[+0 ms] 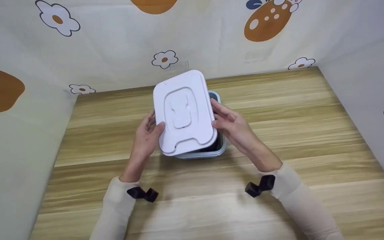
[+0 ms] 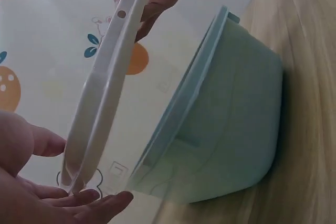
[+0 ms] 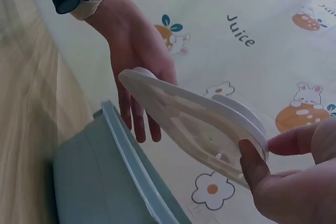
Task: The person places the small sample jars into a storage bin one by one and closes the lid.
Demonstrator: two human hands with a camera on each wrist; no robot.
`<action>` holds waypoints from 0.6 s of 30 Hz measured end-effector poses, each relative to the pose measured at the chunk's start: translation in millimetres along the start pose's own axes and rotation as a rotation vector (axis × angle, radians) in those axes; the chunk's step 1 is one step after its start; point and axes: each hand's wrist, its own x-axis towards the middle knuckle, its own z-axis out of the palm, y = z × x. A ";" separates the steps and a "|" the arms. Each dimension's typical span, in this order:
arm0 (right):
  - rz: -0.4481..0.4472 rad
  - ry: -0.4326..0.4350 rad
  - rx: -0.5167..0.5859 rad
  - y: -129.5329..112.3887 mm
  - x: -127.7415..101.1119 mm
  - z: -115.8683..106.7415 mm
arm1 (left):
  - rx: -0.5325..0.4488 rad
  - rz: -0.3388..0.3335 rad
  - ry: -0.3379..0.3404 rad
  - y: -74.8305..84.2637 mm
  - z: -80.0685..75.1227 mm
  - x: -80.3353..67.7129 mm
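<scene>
A white rectangular lid (image 1: 181, 108) with rounded corners and a raised panel is held tilted above a pale blue-green plastic box (image 2: 231, 114). My left hand (image 1: 145, 135) grips the lid's left edge, thumb on top and fingers beneath. On the opposite edge, my right hand (image 1: 233, 126) pinches the lid between thumb and fingers. In both wrist views a gap separates the lid from the box's rim (image 3: 134, 163). The lid covers most of the box from above; a dark interior shows at its right side, and its contents cannot be made out.
The box stands on a wood-grain table (image 1: 295, 133). A pale cloth printed with flowers and oranges (image 1: 112, 43) rises behind the table and along both sides. Each sleeve carries a small black device (image 1: 260, 186) at the wrist.
</scene>
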 end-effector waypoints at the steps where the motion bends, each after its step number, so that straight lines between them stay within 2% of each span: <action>1: 0.006 0.011 -0.044 0.0 -0.7 -4.2 | 0.001 -0.002 0.000 -1.4 3.4 2.6; 3: 0.009 0.027 -0.151 0.4 -2.6 -12.1 | 0.023 -0.008 -0.012 -3.6 10.1 7.1; 7: 0.009 0.099 -0.438 5.3 -6.0 -22.9 | 0.110 -0.027 -0.050 -7.3 20.9 13.3; 10: 0.046 0.113 -0.573 10.6 -7.1 -27.8 | 0.167 -0.034 -0.059 -8.7 25.6 15.1; 18: 0.180 0.123 -0.643 24.8 -12.1 -34.0 | 0.208 -0.016 -0.042 -10.9 32.0 16.4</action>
